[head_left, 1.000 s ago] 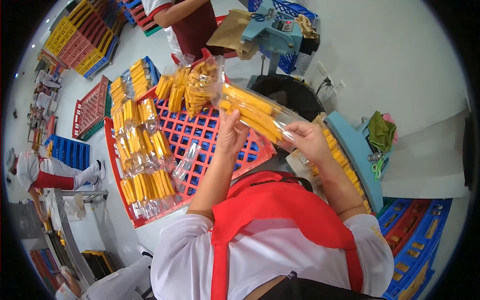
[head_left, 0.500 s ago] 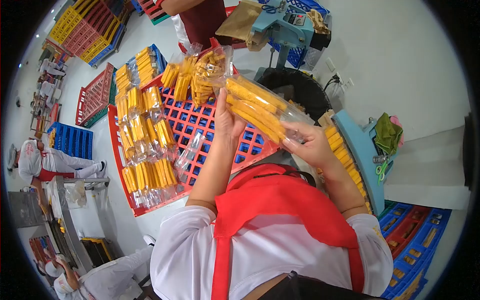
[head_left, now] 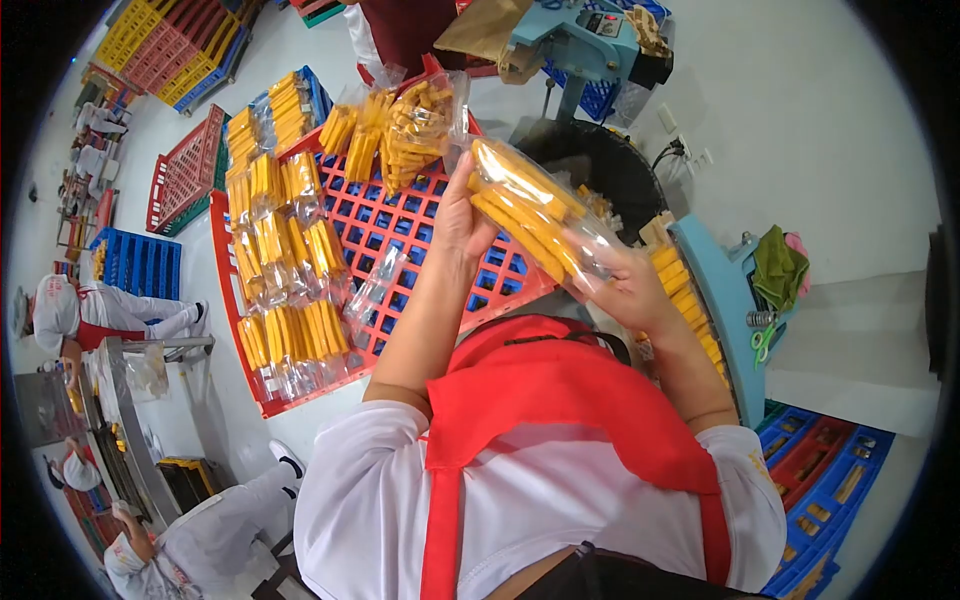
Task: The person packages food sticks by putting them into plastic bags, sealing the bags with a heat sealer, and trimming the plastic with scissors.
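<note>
A clear plastic bag of long golden sticks [head_left: 520,195], which look like breadsticks, is held up in front of my chest. My left hand [head_left: 463,225] grips its left end, thumb along the side. Closed around the lower right end is my right hand [head_left: 628,288], its fingers partly hidden by the plastic. Below the bag lies a red crate [head_left: 400,225] with a lattice bottom. Rows of similar filled bags [head_left: 275,240] fill its left side, and a fuller bag of shorter pieces [head_left: 415,125] rests at its far edge.
A flat clear plastic bag [head_left: 378,285] lies in the crate. Blue-green sealing machines stand ahead [head_left: 580,45] and at right [head_left: 715,310], beside a black-lined bin [head_left: 600,150]. More sticks [head_left: 685,305] lie near my right arm. Stacked crates [head_left: 165,50] and co-workers [head_left: 110,310] are at left.
The bag has tilted a little and moved slightly right and up in view, still in both hands. The view has shifted slightly, and the crate appears a bit higher.
</note>
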`<state>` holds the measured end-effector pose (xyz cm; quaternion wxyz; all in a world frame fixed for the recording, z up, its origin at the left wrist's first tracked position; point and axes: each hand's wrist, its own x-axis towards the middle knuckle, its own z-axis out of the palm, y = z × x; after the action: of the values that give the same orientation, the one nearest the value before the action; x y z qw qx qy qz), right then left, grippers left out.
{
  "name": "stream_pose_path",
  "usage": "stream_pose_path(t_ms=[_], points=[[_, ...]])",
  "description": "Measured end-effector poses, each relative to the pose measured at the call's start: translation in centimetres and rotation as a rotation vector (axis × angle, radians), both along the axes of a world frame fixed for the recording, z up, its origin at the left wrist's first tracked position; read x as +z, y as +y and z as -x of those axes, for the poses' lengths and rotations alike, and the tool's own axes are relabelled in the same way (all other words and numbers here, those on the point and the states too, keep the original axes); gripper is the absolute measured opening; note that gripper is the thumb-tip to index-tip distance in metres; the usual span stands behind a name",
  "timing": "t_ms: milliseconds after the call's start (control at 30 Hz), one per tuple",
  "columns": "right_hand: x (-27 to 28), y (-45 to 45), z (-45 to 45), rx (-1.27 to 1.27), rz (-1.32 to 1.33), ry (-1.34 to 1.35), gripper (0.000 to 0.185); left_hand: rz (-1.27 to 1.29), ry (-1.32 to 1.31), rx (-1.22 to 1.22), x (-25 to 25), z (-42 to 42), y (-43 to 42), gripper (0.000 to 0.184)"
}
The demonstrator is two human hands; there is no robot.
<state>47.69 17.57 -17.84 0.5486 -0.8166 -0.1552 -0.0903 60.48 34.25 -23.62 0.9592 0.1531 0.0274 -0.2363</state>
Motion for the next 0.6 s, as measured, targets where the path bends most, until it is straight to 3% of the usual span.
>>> stream_pose_path(t_ms=[67,200,267,300,433,500,600], points=[[0.2,-0.7,0.0,0.144,-0.071,0.335,0.041,-0.031,-0.019,-0.026,-0.2,-0.1,0.1,0.027],[-0.2,-1.4,0.3,0.124,-0.125,0.319,0.04,-0.072,-0.123,-0.089,-1.3,-0.9,1.3,0.035],[0.2,-1.7,0.4,0.175,-0.463,0.48,0.037,-0.213,-0.19,0.017,-1.7,-1.0,1.4,0.052],[0.2,-1.6,0.3,0.197,-0.451,0.418,0.036,-0.162,-0.214,-0.024,-1.4,-0.8,1.4,0.064],[0.6,-1.5,0.5,0.171,-0.352,0.418,0.036,-0.225,-0.236,0.043,-1.5,-0.6,1.2,0.057],[0.8,-2.1,0.7,0.247,-0.267,0.418,0.036,-0.14,-0.314,0.027,-1.5,-0.6,1.2,0.053],[1.2,-2.5,1.7,0.164,-0.388,0.354,0.036,-0.146,-0.229,0.146,-0.2,-0.3,1.4,0.051]])
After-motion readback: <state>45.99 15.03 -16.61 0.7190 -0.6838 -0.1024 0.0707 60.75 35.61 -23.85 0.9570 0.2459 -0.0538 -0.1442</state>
